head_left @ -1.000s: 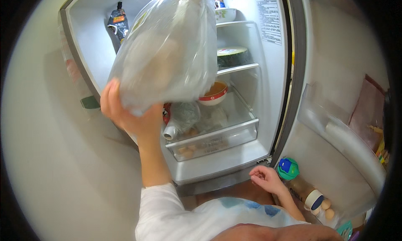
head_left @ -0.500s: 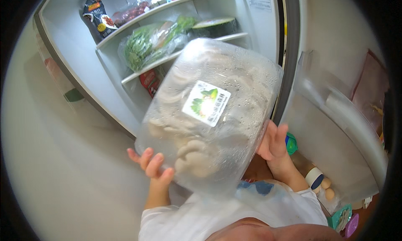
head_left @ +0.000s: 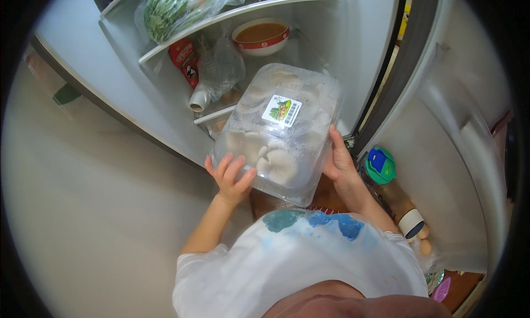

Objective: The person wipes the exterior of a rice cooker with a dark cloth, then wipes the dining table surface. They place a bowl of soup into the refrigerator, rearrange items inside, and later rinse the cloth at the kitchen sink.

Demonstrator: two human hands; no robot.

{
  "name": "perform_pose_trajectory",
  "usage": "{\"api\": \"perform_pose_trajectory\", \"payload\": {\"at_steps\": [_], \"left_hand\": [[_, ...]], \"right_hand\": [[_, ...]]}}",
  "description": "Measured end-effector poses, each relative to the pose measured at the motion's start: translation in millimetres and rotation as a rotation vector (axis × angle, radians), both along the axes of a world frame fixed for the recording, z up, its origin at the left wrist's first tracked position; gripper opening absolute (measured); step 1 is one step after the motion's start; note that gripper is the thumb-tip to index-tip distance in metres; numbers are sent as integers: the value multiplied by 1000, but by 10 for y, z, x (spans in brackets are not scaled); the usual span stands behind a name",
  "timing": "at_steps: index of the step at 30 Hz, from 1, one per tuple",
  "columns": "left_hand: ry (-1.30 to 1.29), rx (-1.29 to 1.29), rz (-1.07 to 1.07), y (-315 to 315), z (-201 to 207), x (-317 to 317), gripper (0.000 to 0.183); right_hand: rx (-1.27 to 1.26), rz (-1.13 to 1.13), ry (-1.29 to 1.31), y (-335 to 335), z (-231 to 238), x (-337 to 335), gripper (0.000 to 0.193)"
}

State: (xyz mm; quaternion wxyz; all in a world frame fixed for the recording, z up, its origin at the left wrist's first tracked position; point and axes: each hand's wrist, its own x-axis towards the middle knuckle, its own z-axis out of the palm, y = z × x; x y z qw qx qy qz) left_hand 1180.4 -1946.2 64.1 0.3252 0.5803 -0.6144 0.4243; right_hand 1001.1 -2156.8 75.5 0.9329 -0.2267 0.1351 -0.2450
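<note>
Between both hands I hold a clear plastic box of mushrooms [head_left: 240,146], tilted in front of the open fridge. Pale oyster mushrooms show through its lid, which is beaded with moisture and carries a white label with a green picture. My left hand [head_left: 231,180] grips the near left corner, fingers over the lid's edge. At the right side edge, my right hand [head_left: 339,160] clasps the box, its fingers partly hidden beneath. Past the box's far end, a red-rimmed bowl [head_left: 265,46] of brown liquid stands on a fridge shelf.
Bagged leafy greens [head_left: 176,11] lie on the upper shelf [head_left: 237,11]. Below are a red packet [head_left: 185,58], a plastic bag [head_left: 223,66] and a white roll [head_left: 200,98]. The open fridge door [head_left: 452,180] at right holds a green-lidded container [head_left: 380,166], a bottle [head_left: 406,213] and eggs [head_left: 424,246].
The mushroom box has come down and closer to my body, still in both hands. My view has dipped, and the bowl, bag and roll now show.
</note>
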Motion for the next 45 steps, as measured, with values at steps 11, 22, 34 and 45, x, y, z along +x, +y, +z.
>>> {"api": "perform_pose_trajectory", "payload": {"at_steps": [11,22,34,45], "left_hand": [[11,104,26,47,-220,113,43],[1604,137,-511,201,-285,-112,108],[2132,101,-787,357,-669,-99,83],[1867,188,-669,416,-371,-92,119]], "right_hand": [[-195,-23,145,2,40,-43,64],[-235,-57,81,-44,-471,-68,70],[-576,-119,141,99,-339,-223,88],[-616,-163,61,141,52,-318,98]]}}
